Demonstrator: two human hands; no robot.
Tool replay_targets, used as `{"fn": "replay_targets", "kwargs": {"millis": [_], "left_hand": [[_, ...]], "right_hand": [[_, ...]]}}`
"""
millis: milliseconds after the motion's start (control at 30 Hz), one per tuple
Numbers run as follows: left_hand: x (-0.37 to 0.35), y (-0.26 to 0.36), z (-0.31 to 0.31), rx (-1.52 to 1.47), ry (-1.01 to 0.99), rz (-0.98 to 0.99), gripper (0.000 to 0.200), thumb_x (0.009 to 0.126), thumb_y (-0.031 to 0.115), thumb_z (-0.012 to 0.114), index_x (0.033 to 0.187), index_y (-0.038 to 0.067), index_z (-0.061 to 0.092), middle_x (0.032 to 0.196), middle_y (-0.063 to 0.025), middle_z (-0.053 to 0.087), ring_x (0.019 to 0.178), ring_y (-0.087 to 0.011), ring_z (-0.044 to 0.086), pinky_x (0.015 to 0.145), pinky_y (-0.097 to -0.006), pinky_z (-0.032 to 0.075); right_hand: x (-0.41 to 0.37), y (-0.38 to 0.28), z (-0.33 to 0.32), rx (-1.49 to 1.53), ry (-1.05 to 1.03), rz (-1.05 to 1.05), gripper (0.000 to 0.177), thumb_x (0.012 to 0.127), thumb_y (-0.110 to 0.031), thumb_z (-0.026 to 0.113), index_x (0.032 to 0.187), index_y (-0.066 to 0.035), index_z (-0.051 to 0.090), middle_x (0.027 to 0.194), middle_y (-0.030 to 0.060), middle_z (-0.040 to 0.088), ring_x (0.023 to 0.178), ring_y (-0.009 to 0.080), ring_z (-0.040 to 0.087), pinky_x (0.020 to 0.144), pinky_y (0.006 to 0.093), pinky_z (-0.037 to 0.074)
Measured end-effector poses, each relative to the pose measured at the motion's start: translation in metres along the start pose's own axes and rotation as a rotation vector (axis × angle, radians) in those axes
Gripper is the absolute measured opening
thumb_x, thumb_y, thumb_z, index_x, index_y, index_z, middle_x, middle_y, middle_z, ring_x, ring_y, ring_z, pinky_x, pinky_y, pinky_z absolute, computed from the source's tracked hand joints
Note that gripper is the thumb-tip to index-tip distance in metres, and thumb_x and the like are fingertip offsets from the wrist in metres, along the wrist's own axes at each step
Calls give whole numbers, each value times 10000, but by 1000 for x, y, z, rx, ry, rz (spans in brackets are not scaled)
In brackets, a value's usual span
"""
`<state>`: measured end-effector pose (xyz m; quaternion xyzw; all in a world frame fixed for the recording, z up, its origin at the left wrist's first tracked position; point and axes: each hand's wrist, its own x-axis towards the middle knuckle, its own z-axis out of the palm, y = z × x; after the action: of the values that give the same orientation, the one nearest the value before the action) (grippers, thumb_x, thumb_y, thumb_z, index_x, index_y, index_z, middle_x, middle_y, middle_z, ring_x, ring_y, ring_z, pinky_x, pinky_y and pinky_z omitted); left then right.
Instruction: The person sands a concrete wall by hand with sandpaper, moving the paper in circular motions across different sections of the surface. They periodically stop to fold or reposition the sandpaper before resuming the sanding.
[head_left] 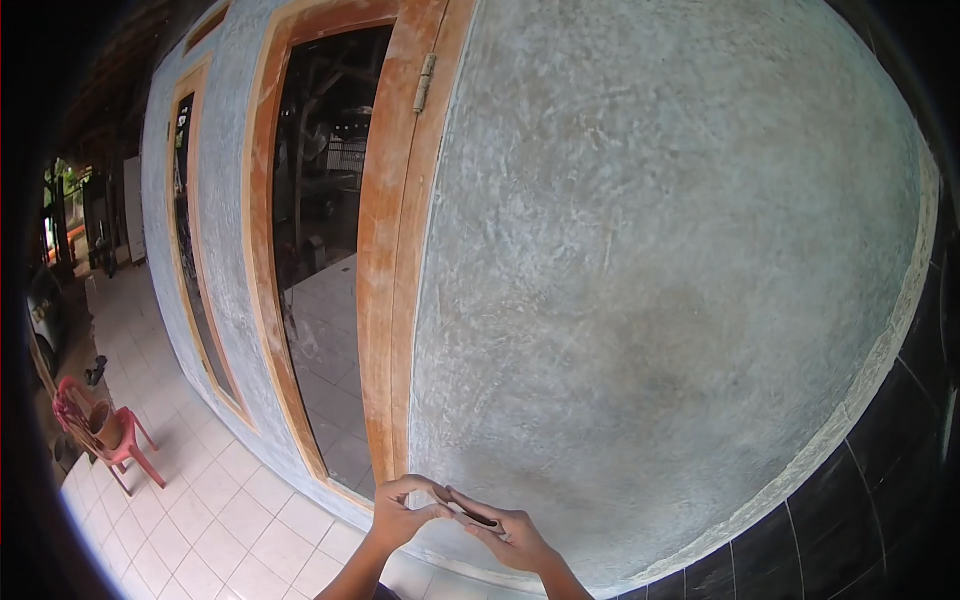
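Observation:
In the lower middle of the head view, my left hand [402, 512] and my right hand [518, 541] meet in front of the wall. Between their fingertips is a small folded sheet [478, 518], dark brown inside with a paler edge; it looks like sandpaper, though most of it is hidden by the fingers. Both hands are closed on it, thumbs below and fingers above. Behind them rises a grey plastered wall [640, 260] with a mottled surface. The foot of an orange-brown wooden frame [385, 400] stands just beyond my left hand.
A dark glass pane [325, 200] sits in the wooden frame, with a hinge [425, 83] beside it. Farther left is a narrow window [190, 230]. A red plastic chair [130, 440] holding a pot [104, 425] stands on white floor tiles [215, 490]. Black tiles [810, 520] edge the right.

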<state>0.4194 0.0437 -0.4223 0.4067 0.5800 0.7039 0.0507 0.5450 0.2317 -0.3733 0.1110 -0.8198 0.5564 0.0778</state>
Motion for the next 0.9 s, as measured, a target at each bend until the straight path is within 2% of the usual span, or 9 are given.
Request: {"fn": "replay_targets", "kwargs": {"millis": [100,200,367,433,533,567,700,800,900], "left_hand": [[12,-10,-24,-43,329,67,456,804,171,889,1195,39,695,1182,-77,742,1088,-178,659,940,-329,461],[28,-35,-65,11,433,32,455,867,221,845,1237,38,653,1182,-71,731,1117,-175,649,946,-330,456],[77,-39,-122,327,295,162,427,988,270,698,1321,27,589,1367,-179,624,1312,-323,550,1056,-430,415],[95,-35,-135,621,221,332,552,1015,295,637,1442,-14,476,1572,-261,423,1484,-465,346,1175,-558,283],[113,-47,-152,688,74,357,776,999,346,636,1563,-56,286,1672,-302,213,1555,-524,125,1223,-637,116],[121,-48,-157,668,52,372,776,999,346,636,1563,-56,286,1672,-302,213,1555,-524,125,1223,-637,116],[134,-70,-158,674,-72,240,997,988,466,630,1611,-84,78,1688,-335,33,1549,-557,-27,1220,-668,41],[135,-80,-156,729,-142,210,1046,970,461,635,1579,-151,44,1650,-404,-30,1504,-628,-77,1183,-723,2],[136,-95,-158,760,-194,209,1067,960,466,627,1546,-208,44,1610,-461,-80,1458,-686,-127,1141,-774,-36]], "right_hand": [[17,-7,-22,-327,62,-94,657,886,91,558,1508,-117,541,1514,112,569,1145,224,720,934,304,546],[42,-57,-35,-658,484,-273,667,781,114,535,1405,-93,639,1459,148,605,1187,332,694,959,392,572],[123,-97,-80,-1284,942,-561,574,783,108,521,1331,14,667,1403,193,639,1324,382,596,1104,526,495],[155,-111,-97,-1378,1063,-582,615,792,119,554,1395,12,617,1453,200,599,1379,391,543,1142,563,441],[187,-118,-88,-1517,1180,-270,727,789,137,594,1499,9,502,1555,214,489,1459,395,445,1190,594,355],[191,-117,-77,-1500,1139,-179,828,784,159,614,1566,-10,398,1629,229,369,1507,405,361,1207,612,304],[206,-131,-73,-1630,1206,-13,796,816,151,594,1569,7,379,1623,235,375,1527,403,322,1201,616,311],[220,-136,-61,-1671,1227,150,761,866,138,553,1578,71,291,1632,299,301,1537,458,251,1191,633,314],[236,-120,-40,-1572,1123,181,725,912,169,430,1557,175,99,1601,462,49,1501,602,112,1184,654,305]]}}
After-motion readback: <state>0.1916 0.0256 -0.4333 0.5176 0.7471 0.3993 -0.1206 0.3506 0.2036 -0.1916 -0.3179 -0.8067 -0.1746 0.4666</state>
